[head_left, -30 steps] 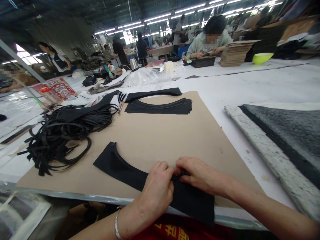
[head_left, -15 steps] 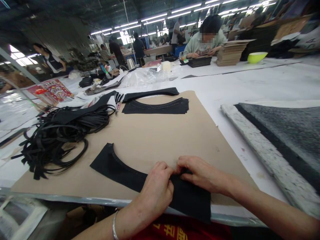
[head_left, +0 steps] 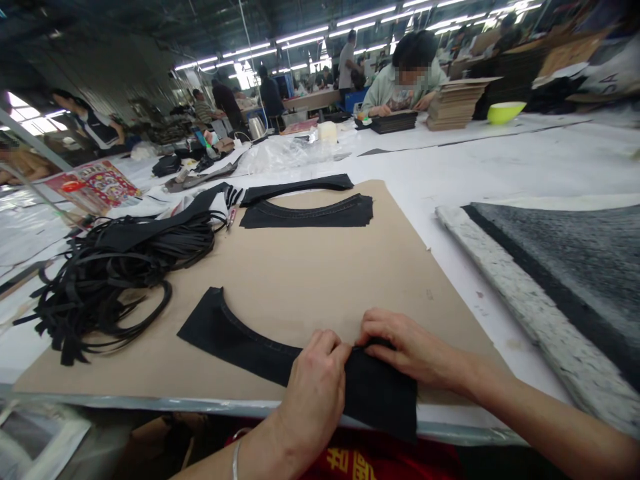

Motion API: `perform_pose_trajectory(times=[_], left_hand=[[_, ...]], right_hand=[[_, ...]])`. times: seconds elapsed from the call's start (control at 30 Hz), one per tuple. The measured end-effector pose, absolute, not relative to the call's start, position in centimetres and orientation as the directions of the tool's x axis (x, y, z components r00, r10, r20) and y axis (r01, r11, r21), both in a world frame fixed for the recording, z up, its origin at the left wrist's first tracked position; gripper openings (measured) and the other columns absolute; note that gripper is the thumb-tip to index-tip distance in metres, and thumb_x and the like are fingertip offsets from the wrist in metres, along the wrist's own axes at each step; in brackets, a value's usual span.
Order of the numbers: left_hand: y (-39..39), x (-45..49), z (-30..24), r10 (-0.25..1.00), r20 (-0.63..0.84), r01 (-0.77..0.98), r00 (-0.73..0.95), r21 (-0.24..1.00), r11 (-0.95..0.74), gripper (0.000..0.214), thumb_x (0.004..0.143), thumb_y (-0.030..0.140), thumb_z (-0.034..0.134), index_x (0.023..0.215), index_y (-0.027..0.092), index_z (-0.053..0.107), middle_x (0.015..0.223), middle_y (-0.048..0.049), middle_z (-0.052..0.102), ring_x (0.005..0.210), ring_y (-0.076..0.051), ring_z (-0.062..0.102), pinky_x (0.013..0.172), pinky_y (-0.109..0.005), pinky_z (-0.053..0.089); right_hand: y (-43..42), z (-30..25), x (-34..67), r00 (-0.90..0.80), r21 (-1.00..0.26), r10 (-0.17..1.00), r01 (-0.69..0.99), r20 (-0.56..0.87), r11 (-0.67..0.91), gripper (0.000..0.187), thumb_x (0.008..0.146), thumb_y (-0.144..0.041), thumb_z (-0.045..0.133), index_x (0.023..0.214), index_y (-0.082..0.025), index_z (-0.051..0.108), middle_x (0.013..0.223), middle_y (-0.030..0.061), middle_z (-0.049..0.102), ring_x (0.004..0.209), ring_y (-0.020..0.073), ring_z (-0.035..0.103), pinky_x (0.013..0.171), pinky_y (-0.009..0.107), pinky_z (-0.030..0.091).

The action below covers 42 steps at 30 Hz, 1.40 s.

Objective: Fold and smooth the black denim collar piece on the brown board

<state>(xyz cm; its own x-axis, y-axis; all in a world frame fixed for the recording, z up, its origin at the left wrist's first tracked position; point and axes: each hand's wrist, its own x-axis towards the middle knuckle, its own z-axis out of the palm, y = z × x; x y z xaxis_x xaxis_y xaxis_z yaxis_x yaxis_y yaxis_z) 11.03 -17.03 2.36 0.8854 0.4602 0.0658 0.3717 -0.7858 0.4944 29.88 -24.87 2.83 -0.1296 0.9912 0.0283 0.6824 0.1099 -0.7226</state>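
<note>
A curved black fabric piece lies on the brown paper board close to the table's front edge. Its right end hangs over that edge. My left hand is closed on the curved upper rim of the piece, right of its middle. Just to the right, my right hand pinches the same rim, fingers bent over the fabric. A narrow folded band runs along the rim left of my hands. What lies under my fingertips is hidden.
Several similar black pieces lie at the board's far side. A heap of black strips sits at left, a thick grey felt slab at right. Across the table a co-worker handles a dark stack beside stacked brown boards.
My left hand has slid slightly right along the rim, its fingers straighter. My right hand stays pinched on the rim. The whole view has shifted slightly.
</note>
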Motion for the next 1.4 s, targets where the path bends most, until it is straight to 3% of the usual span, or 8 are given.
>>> perform_pose_trajectory(times=[0.27, 0.47, 0.7, 0.87, 1.07, 1.2, 1.4], left_hand=[[-18.0, 9.9, 0.7, 0.393, 0.185, 0.293, 0.901, 0.411, -0.863, 0.034, 0.089, 0.0, 0.037, 0.113, 0.013, 0.059, 0.097, -0.0079, 0.059, 0.089, -0.021, 0.053, 0.081, -0.034, 0.052], [-17.6, 9.9, 0.6, 0.369, 0.127, 0.293, 0.921, 0.399, -0.869, 0.048, 0.087, -0.001, 0.037, 0.131, 0.013, 0.049, 0.099, -0.0072, 0.058, 0.092, -0.022, 0.05, 0.086, -0.037, 0.051], [-17.5, 10.7, 1.6, 0.375, 0.04, 0.335, 0.926, 0.374, -0.865, 0.046, 0.086, -0.001, 0.04, 0.127, 0.016, 0.055, 0.096, -0.0061, 0.056, 0.091, -0.022, 0.049, 0.084, -0.037, 0.051], [-17.7, 10.7, 1.2, 0.362, 0.078, 0.318, 0.929, 0.33, -0.889, 0.048, 0.086, -0.001, 0.04, 0.128, 0.017, 0.053, 0.095, -0.0057, 0.055, 0.09, -0.021, 0.049, 0.083, -0.036, 0.051], [-17.5, 10.8, 1.9, 0.423, 0.085, 0.347, 0.902, 0.44, -0.828, 0.051, 0.077, -0.004, 0.042, 0.116, 0.023, 0.06, 0.1, -0.0052, 0.055, 0.091, -0.021, 0.05, 0.084, -0.039, 0.049], [-17.4, 12.2, 2.5, 0.477, 0.116, 0.34, 0.871, 0.559, -0.756, 0.041, 0.077, -0.002, 0.046, 0.108, 0.02, 0.062, 0.1, -0.0053, 0.056, 0.094, -0.021, 0.051, 0.087, -0.038, 0.048], [-17.5, 14.0, 2.1, 0.446, 0.066, 0.313, 0.893, 0.622, -0.718, 0.039, 0.077, -0.004, 0.044, 0.102, 0.019, 0.063, 0.095, -0.0042, 0.058, 0.094, -0.02, 0.052, 0.086, -0.034, 0.048]], right_hand=[[-25.5, 2.9, 30.9, -0.199, -0.673, 0.975, 0.709, 0.099, 0.212, 0.018, 0.091, -0.012, 0.048, 0.087, -0.019, 0.064, 0.087, 0.0032, 0.057, 0.087, 0.0154, 0.054, 0.077, 0.027, 0.043], [-25.7, 2.7, 31.5, -0.251, -0.627, 0.959, 0.728, 0.13, 0.276, 0.019, 0.094, -0.015, 0.046, 0.088, -0.018, 0.063, 0.089, 0.0045, 0.058, 0.087, 0.0163, 0.053, 0.079, 0.029, 0.043], [-25.8, 2.6, 31.8, -0.25, -0.601, 0.961, 0.752, 0.119, 0.271, 0.016, 0.093, -0.013, 0.047, 0.092, -0.018, 0.063, 0.092, 0.0048, 0.058, 0.089, 0.0166, 0.052, 0.08, 0.029, 0.043], [-25.8, 2.6, 32.0, -0.219, -0.594, 0.971, 0.771, 0.09, 0.229, 0.022, 0.091, -0.014, 0.051, 0.111, -0.019, 0.059, 0.104, 0.0064, 0.057, 0.098, 0.0179, 0.052, 0.088, 0.032, 0.042], [-25.6, 2.8, 32.3, -0.207, -0.536, 0.978, 0.822, 0.036, 0.194, 0.017, 0.089, -0.019, 0.056, 0.106, -0.019, 0.06, 0.1, 0.0052, 0.058, 0.097, 0.0186, 0.052, 0.087, 0.033, 0.04], [-25.5, 3.0, 32.3, -0.188, -0.525, 0.982, 0.835, 0.007, 0.164, 0.013, 0.085, -0.02, 0.063, 0.098, -0.02, 0.06, 0.095, 0.0022, 0.06, 0.094, 0.0176, 0.054, 0.086, 0.033, 0.038], [-25.4, 3.0, 32.5, -0.181, -0.533, 0.983, 0.834, -0.019, 0.143, 0.009, 0.084, -0.023, 0.065, 0.09, -0.02, 0.059, 0.09, 0.0001, 0.06, 0.09, 0.0171, 0.055, 0.084, 0.033, 0.036]])
